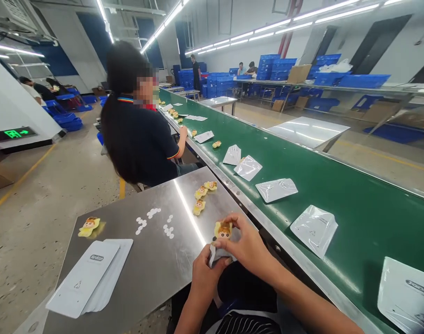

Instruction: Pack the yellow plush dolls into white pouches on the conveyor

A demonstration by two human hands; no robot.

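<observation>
**Both hands on doll and pouch, loose parts laid out left, belt on the right**

Head view, only one; clock centred on the hands, 12 at top. Right hand (245, 239) pinches the held doll (223, 232), thumb low and fingers on top, a grip that leaves its front showing and likely steadies it. Left hand (205, 271) is closed around the held pouch (215, 256), just below the doll; thumb and fingers probably stiffen the pouch's edge. Doll sits at the pouch's upper edge; cannot tell if its lower part is inside, fingers cover that.

Metal table (152, 269) spreads from 8 to 11. Three dolls (199, 207) lie in a short row at 11, seemingly put there for easy reach. Lone doll (89, 227) at 9, near the far left edge. White discs (168, 231) lie in loose clusters between 9 and 10, spread flat, perhaps so single ones pick up easily. Pouch stack (90, 276) between 8 and 9, fanned, print up; offset edges probably help separate them.

Green belt (364, 208) runs from 11 round past 3, with belt pouches (313, 229) spaced along it, presumably for carrying. Co-worker (142, 134) sits beside it at 11.
</observation>
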